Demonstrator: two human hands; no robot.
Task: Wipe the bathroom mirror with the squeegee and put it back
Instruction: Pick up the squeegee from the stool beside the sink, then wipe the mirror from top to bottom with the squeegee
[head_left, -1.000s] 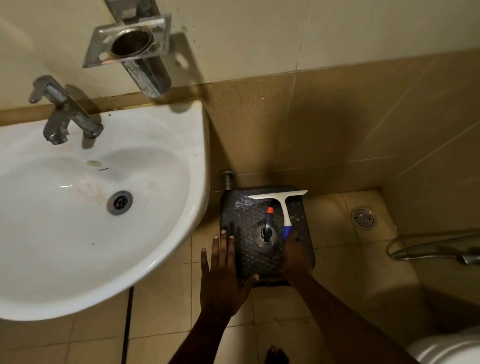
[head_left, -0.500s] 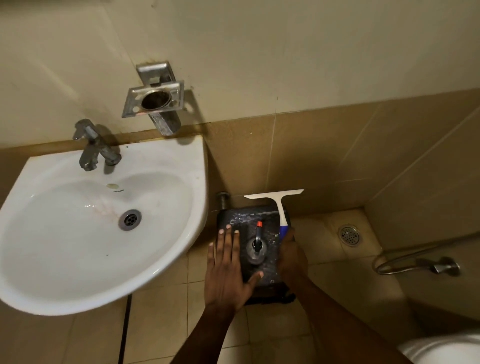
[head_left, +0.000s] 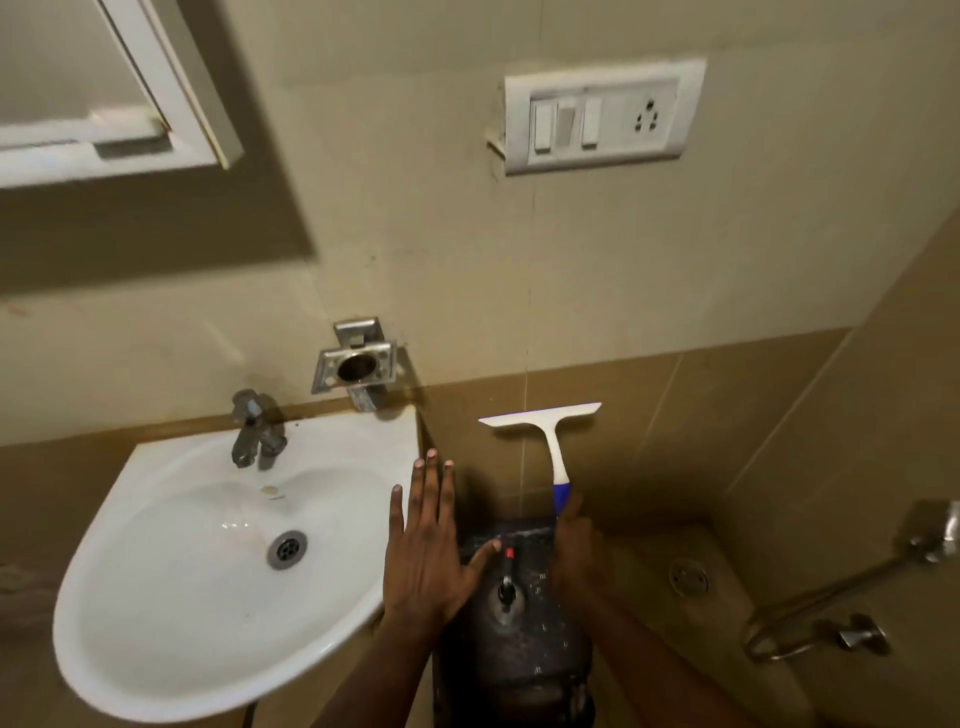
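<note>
My right hand (head_left: 574, 551) grips the blue end of a white squeegee (head_left: 548, 427), holding it upright with its blade on top, in front of the brown wall tiles. Flat and open, with fingers spread, my left hand (head_left: 428, 545) hovers beside the sink's right rim. The white-framed mirror (head_left: 78, 67) hangs at the top left, high above both hands. Below the hands stands a dark stool (head_left: 524, 654) with a small red-tipped tool (head_left: 508, 577) lying on it.
A white sink (head_left: 171, 587) with a metal tap (head_left: 254, 435) fills the lower left. A metal holder (head_left: 356, 366) is fixed to the wall above it. A switch plate (head_left: 605, 115) sits upper right. A hose and valve (head_left: 831, 618) run along the right wall.
My right hand has lifted the squeegee off the stool and up in front of the wall. My view has tilted upward, bringing the mirror and the switch plate into sight.
</note>
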